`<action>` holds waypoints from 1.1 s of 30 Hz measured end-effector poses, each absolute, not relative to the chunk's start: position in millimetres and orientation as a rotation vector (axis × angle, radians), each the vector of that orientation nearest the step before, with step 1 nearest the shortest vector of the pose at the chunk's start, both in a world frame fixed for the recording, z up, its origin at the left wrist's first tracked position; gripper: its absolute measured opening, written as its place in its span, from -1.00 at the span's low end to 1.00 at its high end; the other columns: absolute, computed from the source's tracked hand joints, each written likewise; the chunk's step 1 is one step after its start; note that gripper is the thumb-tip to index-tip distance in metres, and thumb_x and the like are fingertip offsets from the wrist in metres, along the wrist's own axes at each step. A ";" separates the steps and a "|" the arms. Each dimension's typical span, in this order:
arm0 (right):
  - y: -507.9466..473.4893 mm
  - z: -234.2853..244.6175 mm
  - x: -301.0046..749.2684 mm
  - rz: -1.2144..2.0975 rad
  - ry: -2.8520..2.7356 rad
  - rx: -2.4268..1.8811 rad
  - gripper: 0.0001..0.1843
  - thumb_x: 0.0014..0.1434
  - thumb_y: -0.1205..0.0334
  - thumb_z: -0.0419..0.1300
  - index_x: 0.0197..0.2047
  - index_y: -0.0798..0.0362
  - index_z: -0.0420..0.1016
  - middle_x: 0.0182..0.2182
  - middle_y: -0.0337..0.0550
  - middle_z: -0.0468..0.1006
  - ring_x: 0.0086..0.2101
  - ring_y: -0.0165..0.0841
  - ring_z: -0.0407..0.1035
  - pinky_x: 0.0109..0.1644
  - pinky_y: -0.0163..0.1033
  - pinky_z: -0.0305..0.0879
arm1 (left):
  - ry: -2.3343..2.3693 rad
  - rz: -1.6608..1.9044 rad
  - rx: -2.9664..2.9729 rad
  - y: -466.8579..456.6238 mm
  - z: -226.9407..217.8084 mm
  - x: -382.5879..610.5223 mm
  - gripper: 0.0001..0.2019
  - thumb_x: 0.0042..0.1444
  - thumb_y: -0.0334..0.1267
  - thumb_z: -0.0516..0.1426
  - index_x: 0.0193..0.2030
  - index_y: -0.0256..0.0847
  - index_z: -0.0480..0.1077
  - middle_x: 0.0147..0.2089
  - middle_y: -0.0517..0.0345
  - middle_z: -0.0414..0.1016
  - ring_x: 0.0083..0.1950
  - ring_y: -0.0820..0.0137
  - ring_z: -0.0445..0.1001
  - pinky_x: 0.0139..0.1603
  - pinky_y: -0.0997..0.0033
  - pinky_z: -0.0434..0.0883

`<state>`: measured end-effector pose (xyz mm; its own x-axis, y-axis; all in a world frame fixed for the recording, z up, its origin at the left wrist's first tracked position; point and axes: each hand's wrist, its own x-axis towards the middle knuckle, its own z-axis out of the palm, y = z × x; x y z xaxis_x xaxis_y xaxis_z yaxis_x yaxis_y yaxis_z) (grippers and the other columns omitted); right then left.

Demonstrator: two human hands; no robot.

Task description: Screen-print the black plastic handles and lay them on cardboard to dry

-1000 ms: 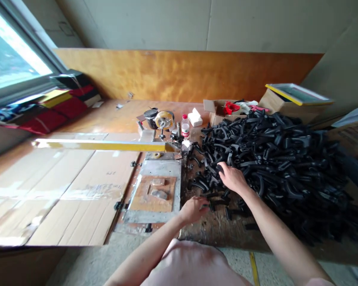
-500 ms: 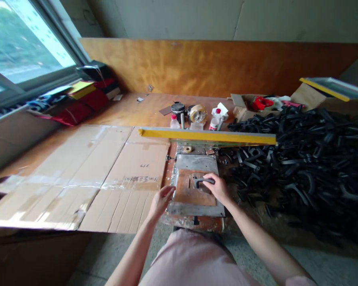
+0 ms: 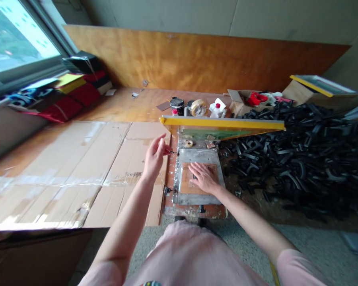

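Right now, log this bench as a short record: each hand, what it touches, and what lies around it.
Left hand: open, raised over a cardboard sheet, apparently touching nothing
Right hand: flat on a wooden pad
Pad support: metal plate
Above the plate: yellow-edged frame, tilted up
Right of the plate: heap of black plastic handles
Farther back: roll of tape, black-lidded tin

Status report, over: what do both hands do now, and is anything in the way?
Right hand flat on wooden pad, over black handle, mostly hidden. Left hand open, raised over cardboard. Yellow-edged frame tilted up, clear of hands.
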<state>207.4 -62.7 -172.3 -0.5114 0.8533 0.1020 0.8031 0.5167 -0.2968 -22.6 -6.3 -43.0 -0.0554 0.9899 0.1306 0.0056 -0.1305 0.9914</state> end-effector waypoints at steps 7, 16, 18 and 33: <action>-91.1 -165.5 257.1 0.330 -2.612 -1.151 -0.71 0.24 0.19 0.19 0.02 -0.02 0.54 0.06 -0.13 0.54 0.16 -0.33 0.31 0.27 0.00 0.19 | 1.119 1.382 1.256 -16.7 -16.0 0.0 -0.31 0.22 0.28 -0.18 -0.01 -0.32 0.42 -0.38 0.12 0.49 -0.40 0.46 0.48 -0.32 0.45 0.44; -24.8 -99.3 305.5 0.136 -1.989 -1.698 -0.61 0.23 0.26 0.14 0.13 0.08 0.44 0.03 -0.04 0.53 -0.10 -0.32 0.48 -0.02 -0.21 0.42 | 1.343 0.907 0.985 -106.3 -150.9 -23.3 -0.24 0.01 0.13 0.20 0.31 -0.19 0.21 -0.23 0.12 0.57 -0.29 0.35 0.53 -0.34 0.47 0.41; -7.9 -91.5 273.6 0.155 -2.140 -1.619 -0.43 0.16 0.25 0.23 0.25 0.02 0.31 0.19 -0.04 0.37 0.11 -0.25 0.32 0.16 -0.15 0.28 | 1.401 0.908 0.980 -106.8 -173.1 -19.3 -0.19 0.03 0.10 0.19 0.37 -0.19 0.11 -0.28 0.13 0.56 -0.31 0.35 0.53 -0.34 0.45 0.42; -17.4 -105.4 234.5 0.139 -2.483 -1.850 -0.78 0.24 0.23 0.09 -0.08 0.09 0.44 -0.14 0.04 0.55 -0.07 -0.16 0.35 -0.02 -0.19 0.22 | 1.445 0.850 1.088 -101.7 -217.1 -20.5 -0.36 0.12 0.09 0.11 0.28 -0.21 0.24 -0.21 0.08 0.58 -0.26 0.34 0.53 -0.28 0.43 0.42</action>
